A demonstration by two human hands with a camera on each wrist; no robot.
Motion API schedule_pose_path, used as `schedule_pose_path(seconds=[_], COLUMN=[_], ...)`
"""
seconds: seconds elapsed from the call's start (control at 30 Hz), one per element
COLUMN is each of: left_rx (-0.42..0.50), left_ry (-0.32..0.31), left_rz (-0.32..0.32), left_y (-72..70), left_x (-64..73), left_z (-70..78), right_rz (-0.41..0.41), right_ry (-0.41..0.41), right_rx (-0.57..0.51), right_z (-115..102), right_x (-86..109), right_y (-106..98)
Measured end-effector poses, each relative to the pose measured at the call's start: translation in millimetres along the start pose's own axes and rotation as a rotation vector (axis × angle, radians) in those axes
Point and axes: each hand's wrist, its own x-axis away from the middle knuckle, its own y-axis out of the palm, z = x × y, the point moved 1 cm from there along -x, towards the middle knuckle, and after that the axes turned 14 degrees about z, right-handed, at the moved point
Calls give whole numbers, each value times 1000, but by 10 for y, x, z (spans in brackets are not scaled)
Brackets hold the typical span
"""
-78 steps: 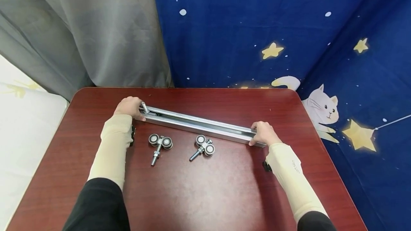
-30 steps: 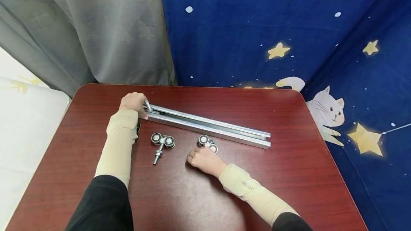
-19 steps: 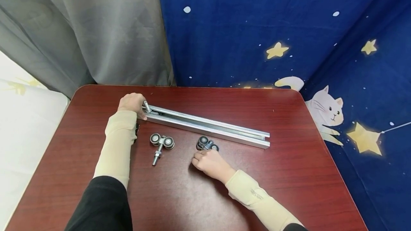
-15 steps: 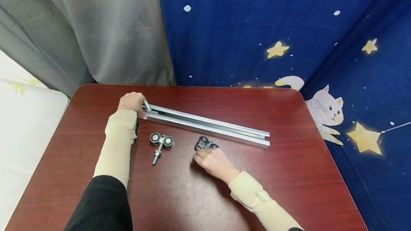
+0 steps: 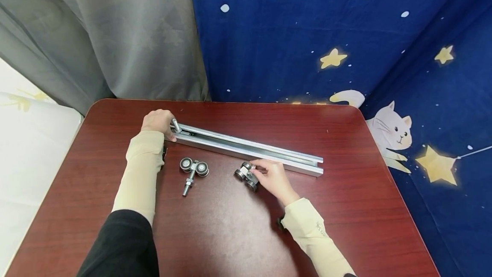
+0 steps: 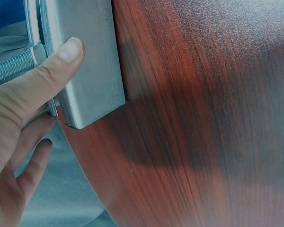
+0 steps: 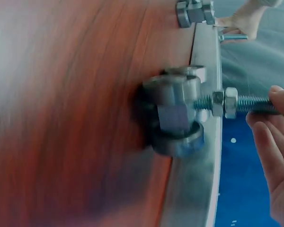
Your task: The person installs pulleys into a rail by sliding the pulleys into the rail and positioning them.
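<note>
A silver U-shaped metal track lies slanted across the table, its slot facing up. My left hand grips its left end, the thumb along the side wall. A threaded bolt sticks up from the slot beside that hand. My right hand pinches the bolt end of a roller trolley, whose black-rimmed wheels point down at the table just in front of the track. In the right wrist view, two hex nuts sit on this trolley's shank. Another roller trolley lies flat to the left.
The reddish-brown wooden table has rounded far corners. Behind it hang a grey curtain and a blue curtain with stars and a cat. A white padded surface stands left of the table.
The right hand has left the track's right end, taken hold of the right trolley and tipped it from lying flat to wheels down. The left hand has stayed on the track.
</note>
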Motion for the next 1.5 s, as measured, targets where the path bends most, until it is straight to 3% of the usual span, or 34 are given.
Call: schedule_pose_path(seconds=[0.1, 0.2, 0.4, 0.6, 0.83, 1.2, 1.37, 1.5], left_rx=[-2, -6, -12, 0, 10, 10, 15, 27], left_ry=[-4, -3, -1, -1, -4, -2, 2, 0], left_rz=[-1, -5, -6, -19, -18, -13, -14, -26], left_y=[6, 17, 14, 7, -14, -16, -4, -2], left_x=[-8, -11, -6, -11, 1, 7, 0, 0], left_z=[-3, -17, -25, -24, -40, -53, -64, -51], right_rz=[33, 82, 187, 291, 324, 402, 448, 473], right_ry=[183, 256, 194, 223, 142, 83, 35, 41], right_rx=[-90, -120, -74, -125, -64, -37, -20, -12], right_z=[0, -1, 29, 28, -310, -332, -344, -323], right_x=[34, 71, 161, 218, 153, 196, 213, 264], right_y=[60, 113, 211, 278, 165, 110, 1, -111])
